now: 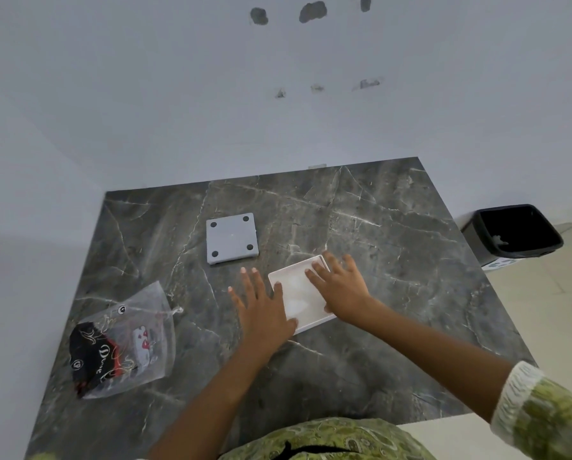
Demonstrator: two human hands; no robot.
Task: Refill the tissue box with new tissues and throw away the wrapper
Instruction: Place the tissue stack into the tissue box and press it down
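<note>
the fingers [250, 282] of the left hand [261, 312] were spread and flat, pressed down beside and partly over the near left edge of a white square tissue box [299, 295] that lay low on the table, its open side facing up with pale tissue visible inside. the right hand [339, 287] lay across the box's far right side, its fingers also extended and splayed, resting on the rim and the tissue rather than curled around anything. neither hand was clenched; both sat palm-down on the box.

the box rested on a dark grey marble table [394, 234] veined in white. farther back and to the left, well apart from the box, a grey square lid [231, 238] lay flat with four dark round pads at its corners facing up. near the table's left front corner lay a clear plastic wrapper [125, 340], crumpled, printed in black, red and gold lettering. off the table's right side, on a pale tiled floor, stood a black waste bin [513, 232] lined with a black bag, something small and pale inside. green patterned sleeves [540, 413] showed at the lower edge.
</note>
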